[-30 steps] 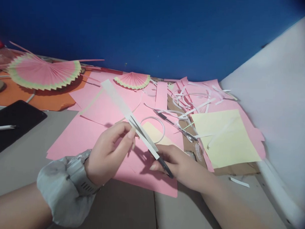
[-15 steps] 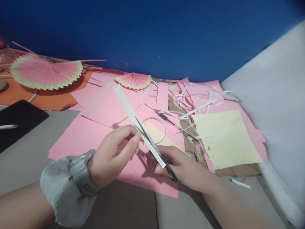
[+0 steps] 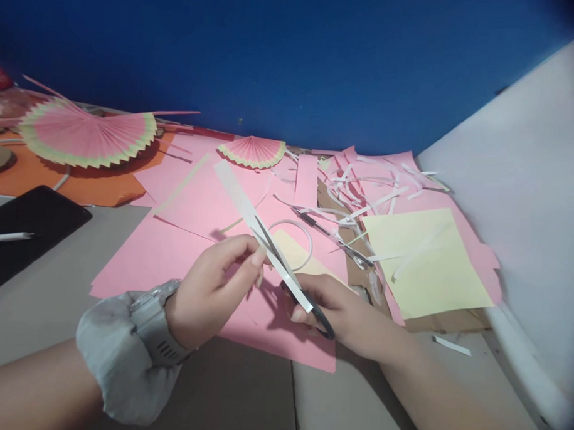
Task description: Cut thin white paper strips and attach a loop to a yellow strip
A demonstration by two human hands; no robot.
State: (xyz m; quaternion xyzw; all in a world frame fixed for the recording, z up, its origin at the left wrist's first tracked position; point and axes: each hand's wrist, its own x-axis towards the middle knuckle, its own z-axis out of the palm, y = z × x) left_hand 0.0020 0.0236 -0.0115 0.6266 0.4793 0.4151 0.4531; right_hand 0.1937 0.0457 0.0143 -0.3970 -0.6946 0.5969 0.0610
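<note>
Between thumb and fingers, my left hand [image 3: 223, 285] pinches a white paper strip [image 3: 234, 191] that slants from upper left to lower right. My right hand [image 3: 335, 311] is wrapped round the black handles of a pair of scissors [image 3: 321, 321]. The scissor blades lie along the strip, with part of the strip between them. Under both hands spread pink paper sheets [image 3: 135, 260]. A pale yellow piece of paper and a white ring [image 3: 310, 241] of cord or strip lie just beyond my right hand.
Two pleated pink paper fans [image 3: 96, 136] with yellow-green edges stand at the back left. A black phone [image 3: 42, 222] lies at the left. To the right are a pale yellow sheet [image 3: 440, 264], tangled white strips [image 3: 349, 186] and a pen [image 3: 310, 221]. A blue wall [image 3: 292, 64] rises behind.
Almost nothing differs. Both hands keep their grip, and the strip and scissors have shifted only very slightly.
</note>
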